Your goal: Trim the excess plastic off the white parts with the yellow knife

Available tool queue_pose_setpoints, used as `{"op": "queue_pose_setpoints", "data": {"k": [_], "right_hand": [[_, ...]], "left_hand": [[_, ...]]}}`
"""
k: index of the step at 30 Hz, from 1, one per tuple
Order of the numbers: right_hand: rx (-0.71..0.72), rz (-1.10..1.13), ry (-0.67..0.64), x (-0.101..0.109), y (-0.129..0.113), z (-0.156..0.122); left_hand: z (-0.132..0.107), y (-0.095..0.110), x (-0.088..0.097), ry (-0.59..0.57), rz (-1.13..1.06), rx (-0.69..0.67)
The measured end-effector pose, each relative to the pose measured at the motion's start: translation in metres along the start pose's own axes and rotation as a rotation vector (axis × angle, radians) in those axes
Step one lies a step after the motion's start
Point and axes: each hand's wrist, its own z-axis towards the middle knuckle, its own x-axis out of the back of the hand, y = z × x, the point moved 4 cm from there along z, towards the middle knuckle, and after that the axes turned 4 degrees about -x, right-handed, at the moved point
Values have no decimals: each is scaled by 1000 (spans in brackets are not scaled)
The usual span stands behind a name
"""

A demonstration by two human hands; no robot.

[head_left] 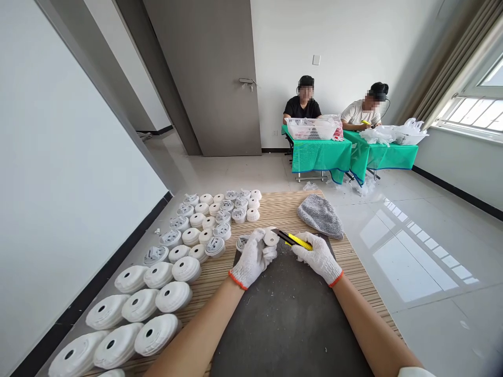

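My left hand point(253, 257), in a white knit glove with an orange cuff, grips a small round white plastic part point(271, 238) with a hole in its face. In my gloved right hand point(317, 258) is a yellow and black utility knife point(299, 241). Its black front end points left and meets or nearly meets the edge of the white part; whether it touches I cannot tell. Both hands are above a dark grey board point(285, 314) scattered with small white shavings. Just behind my left hand sits another round white part point(242, 242), partly covered.
Rows of round white parts point(149, 335) fill the left of the slatted wooden table point(363, 277). A grey cloth point(320, 214) lies at the back right. Beyond, two people sit at green-covered tables point(322, 154) with a white basket point(310, 129) and plastic bags.
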Motion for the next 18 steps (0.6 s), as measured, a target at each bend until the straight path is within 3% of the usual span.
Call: {"op": "queue_pose_setpoints", "data": {"k": [6,12,18], "right_hand": [[2,-6,-11,0,-3,-1],[-15,-13,-6,1,3,-1],[-55,12,-6,1,6,2]], "left_hand": [[1,-1,0,-56,21,-12],[2,0,1,-2,14,-8],[0,0,-1,-71,0,6]]}}
